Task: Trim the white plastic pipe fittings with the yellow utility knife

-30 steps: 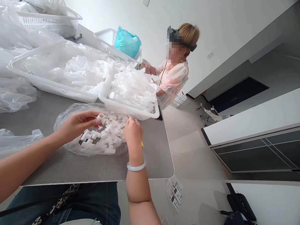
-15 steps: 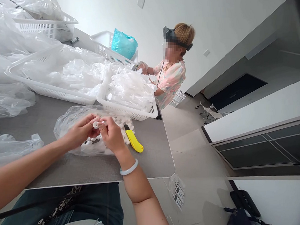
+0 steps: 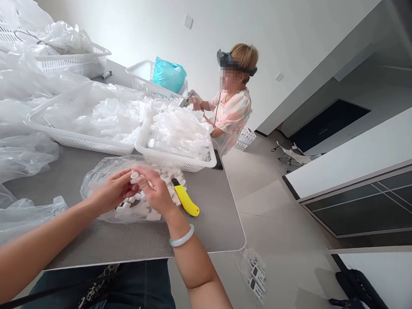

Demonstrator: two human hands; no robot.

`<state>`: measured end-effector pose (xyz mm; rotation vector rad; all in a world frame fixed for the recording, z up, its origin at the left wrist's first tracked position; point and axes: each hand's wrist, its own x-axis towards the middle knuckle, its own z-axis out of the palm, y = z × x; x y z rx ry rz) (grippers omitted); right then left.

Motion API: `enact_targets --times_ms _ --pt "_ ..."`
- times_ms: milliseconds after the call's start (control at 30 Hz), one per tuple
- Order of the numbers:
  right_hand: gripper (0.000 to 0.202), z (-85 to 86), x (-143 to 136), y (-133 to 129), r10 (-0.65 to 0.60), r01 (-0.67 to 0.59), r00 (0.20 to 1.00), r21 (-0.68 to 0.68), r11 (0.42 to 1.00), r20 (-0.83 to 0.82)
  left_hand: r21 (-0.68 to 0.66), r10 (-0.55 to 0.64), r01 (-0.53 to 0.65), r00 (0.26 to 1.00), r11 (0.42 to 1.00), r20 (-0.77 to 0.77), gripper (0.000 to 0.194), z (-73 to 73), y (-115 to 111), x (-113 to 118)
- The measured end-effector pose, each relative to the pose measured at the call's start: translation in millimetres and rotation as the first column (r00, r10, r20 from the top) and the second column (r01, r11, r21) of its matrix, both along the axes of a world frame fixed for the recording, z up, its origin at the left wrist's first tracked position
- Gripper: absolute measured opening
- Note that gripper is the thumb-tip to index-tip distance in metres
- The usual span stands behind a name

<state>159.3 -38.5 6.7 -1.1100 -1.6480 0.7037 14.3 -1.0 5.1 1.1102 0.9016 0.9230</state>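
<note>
My left hand (image 3: 114, 191) is closed round a small white round plastic piece (image 3: 134, 175), with its round end facing up. My right hand (image 3: 155, 191) meets it from the other side, thumb and fingers closed at the piece; these fingers are slightly blurred. Beneath both hands lies a clear plastic bag (image 3: 95, 179) with many small white plastic parts (image 3: 154, 213) in and around it. A yellow utility knife (image 3: 187, 201) with a dark tip rests just right of my right hand, touching the parts.
White baskets (image 3: 174, 161) full of clear plastic bags stand behind my hands. Loose plastic bags (image 3: 21, 155) cover the left side of the grey table (image 3: 220, 214). A co-worker (image 3: 233, 112) stands at the far end near a blue bag (image 3: 169, 75). Packaged white devices (image 3: 257, 279) lie on the floor.
The camera view has shifted slightly. My right fingers have moved over the white piece, whose open round end now faces more upward. The knife stays where it was on the table.
</note>
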Motion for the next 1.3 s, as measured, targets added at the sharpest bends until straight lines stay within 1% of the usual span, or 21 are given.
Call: enact_targets --times_ms 33,67,200,267,367,433,500,567,633,700,767,800,833,867,900,933,1000,1067,1133,1233,1300 --pt "0.036 -4.2 -3.5 0.2 0.016 -0.017 0.999 0.004 1.000 0.034 -0.015 -0.013 0.013 1.000 1.000 -0.001 0.042 0.3 0.0 0.6" --pt "0.038 -9.1 -7.3 0.9 -0.006 0.005 0.999 0.011 1.000 0.044 -0.019 -0.006 0.006 1.000 1.000 0.000 0.042 0.6 -0.3 1.4" --pt "0.041 -26.1 -20.1 4.9 -0.104 0.105 0.994 0.039 0.994 -0.028 0.049 0.085 -0.086 0.996 0.995 0.022 0.046 4.5 -2.5 3.5" --pt "0.041 -30.2 -22.8 6.0 -0.128 0.130 0.988 0.015 0.991 -0.087 0.108 0.082 -0.083 0.997 0.991 0.014 0.047 8.6 -3.2 3.1" --pt "0.041 -31.9 -22.4 7.1 -0.177 0.164 0.962 -0.079 0.983 -0.208 0.184 0.047 -0.033 0.996 0.982 -0.073 0.044 15.7 -3.7 1.4" --pt "0.046 -30.4 -20.9 7.8 -0.221 0.185 0.929 -0.145 0.972 -0.298 0.206 0.080 -0.058 0.991 0.977 -0.104 0.043 20.4 -3.5 1.2" --pt "0.049 -26.4 -20.3 8.3 -0.211 0.171 0.922 -0.148 0.974 -0.324 0.214 0.138 -0.117 0.986 0.970 -0.088 0.045 25.1 -3.0 2.7" --pt "0.048 -20.3 -22.3 9.3 -0.150 0.129 0.950 -0.097 0.987 -0.272 0.224 0.178 -0.159 0.982 0.961 -0.068 0.047 30.0 -2.7 5.1" --pt "0.041 -12.7 -26.9 12.9 -0.119 0.108 0.969 -0.062 0.992 -0.216 0.241 0.194 -0.175 0.979 0.955 -0.059 0.045 34.6 -2.6 6.1" --pt "0.037 -4.1 -32.3 22.0 -0.149 0.141 0.967 -0.052 0.989 -0.209 0.288 0.217 -0.187 0.973 0.939 -0.074 0.041 38.8 -1.2 2.9" --pt "0.035 6.2 -36.1 38.2 -0.207 0.204 0.959 -0.036 0.978 -0.193 0.410 0.273 -0.180 0.945 0.894 -0.179 0.038 43.8 5.1 -6.3" --pt "0.033 12.3 -36.9 49.0 -0.234 0.235 0.959 -0.018 0.972 -0.161 0.486 0.322 -0.163 0.909 0.859 -0.264 0.035 47.0 11.3 -12.6" --pt "0.031 19.0 -36.9 61.2 -0.267 0.269 0.958 0.012 0.963 -0.107 0.556 0.386 -0.138 0.851 0.820 -0.357 0.032 50.8 20.2 -19.5" --pt "0.028 26.2 -36.4 74.3 -0.282 0.283 0.959 0.038 0.958 -0.033 0.602 0.457 -0.118 0.768 0.790 -0.449 0.030 55.2 31.6 -26.3" --pt "0.025 33.6 -35.4 87.9 -0.284 0.281 0.958 0.049 0.958 0.049 0.607 0.475 -0.112 0.737 0.787 -0.480 0.031 59.9 45.6 -32.1" --pt "0.021 41.0 -34.3 101.2 -0.284 0.280 0.956 0.049 0.959 0.077 0.610 0.481 -0.110 0.728 0.785 -0.489 0.028 64.2 61.5 -36.4" --pt "0.019 54.0 -32.2 124.6 -0.293 0.290 0.950 0.047 0.956 0.109 0.600 0.464 -0.091 0.728 0.795 -0.505 0.015 70.1 95.9 -38.9" --pt "0.024 63.3 -30.1 140.3 -0.310 0.307 0.942 0.043 0.951 0.132 0.555 0.410 -0.059 0.739 0.830 -0.535 0.021 69.9 127.7 -34.5" --pt "0.026 68.5 -26.8 147.4 -0.319 0.316 0.936 0.044 0.948 0.146 0.499 0.336 -0.017 0.760 0.866 -0.556 0.029 64.9 152.0 -28.7" --pt "0.027 71.7 -17.3 147.1 -0.325 0.320 0.933 0.054 0.946 0.153 0.462 0.277 0.001 0.800 0.887 -0.532 0.034 59.8 174.1 -31.0" --pt "0.027 73.6 -10.0 145.1 -0.332 0.327 0.931 0.054 0.943 0.151 0.455 0.254 -0.006 0.835 0.890 -0.488 0.031 64.1 183.2 -42.2"
